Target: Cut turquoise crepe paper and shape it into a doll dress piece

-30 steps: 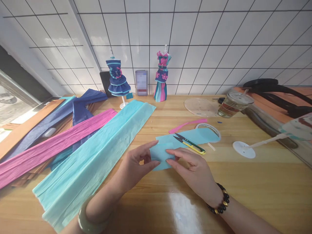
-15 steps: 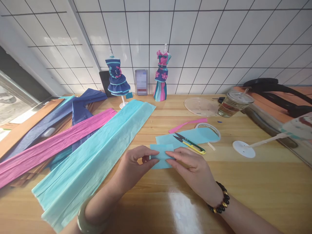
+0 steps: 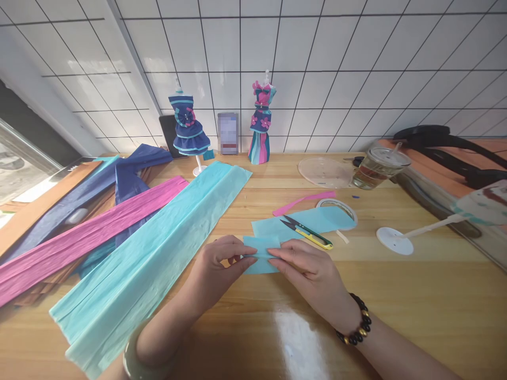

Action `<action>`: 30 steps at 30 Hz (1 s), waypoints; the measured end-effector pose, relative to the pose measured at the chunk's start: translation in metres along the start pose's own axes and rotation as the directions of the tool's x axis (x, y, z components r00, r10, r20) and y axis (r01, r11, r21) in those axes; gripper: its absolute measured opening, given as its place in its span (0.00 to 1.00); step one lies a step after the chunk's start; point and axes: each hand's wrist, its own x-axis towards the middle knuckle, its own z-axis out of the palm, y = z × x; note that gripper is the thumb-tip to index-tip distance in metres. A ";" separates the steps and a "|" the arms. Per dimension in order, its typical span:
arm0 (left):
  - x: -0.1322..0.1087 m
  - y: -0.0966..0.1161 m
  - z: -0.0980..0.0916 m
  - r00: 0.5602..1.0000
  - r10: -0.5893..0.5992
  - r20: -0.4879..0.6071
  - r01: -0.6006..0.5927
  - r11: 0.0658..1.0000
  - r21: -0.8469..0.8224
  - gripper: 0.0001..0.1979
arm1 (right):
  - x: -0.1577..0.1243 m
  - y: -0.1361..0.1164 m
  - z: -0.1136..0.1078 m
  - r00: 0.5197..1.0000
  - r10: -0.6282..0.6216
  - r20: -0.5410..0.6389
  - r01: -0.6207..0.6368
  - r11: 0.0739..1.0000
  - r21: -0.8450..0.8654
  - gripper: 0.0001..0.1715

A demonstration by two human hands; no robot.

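A small piece of light blue crepe paper [image 3: 261, 266] is pinched between both hands just above the table. My left hand [image 3: 222, 261] grips its left side, thumb and fingers closed on it. On the right side my right hand [image 3: 307, 264] pinches it the same way, and a crease runs across between the fingertips. Just beyond lie yellow and dark green thread snips [image 3: 307, 232], resting on a longer light blue paper strip [image 3: 336, 217]. Behind that are a roll of tape [image 3: 330, 202] and a thin pink strip [image 3: 299, 202].
Long light blue paper [image 3: 158, 253] and pink paper [image 3: 95, 224] spread over the left side. Two small dress forms [image 3: 188, 124] in paper dresses and a phone [image 3: 228, 133] stand by the tiled wall. A lidded cup [image 3: 378, 168] and a fallen white stand [image 3: 395, 240] are at right.
My fingertips have drawn closer together on each side, pinching the light blue paper into a narrower fold. The whole view has shifted very slightly.
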 end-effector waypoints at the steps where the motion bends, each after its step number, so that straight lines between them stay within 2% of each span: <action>1: 0.000 0.000 0.000 1.000 -0.001 0.001 0.001 1.000 -0.001 0.06 | 0.000 0.000 0.000 1.000 -0.001 -0.001 0.001 1.000 0.000 0.11; 30: 0.001 0.001 0.000 0.999 -0.026 0.031 0.026 1.000 0.003 0.05 | 0.000 0.000 0.002 0.998 0.059 0.024 -0.060 0.998 0.026 0.07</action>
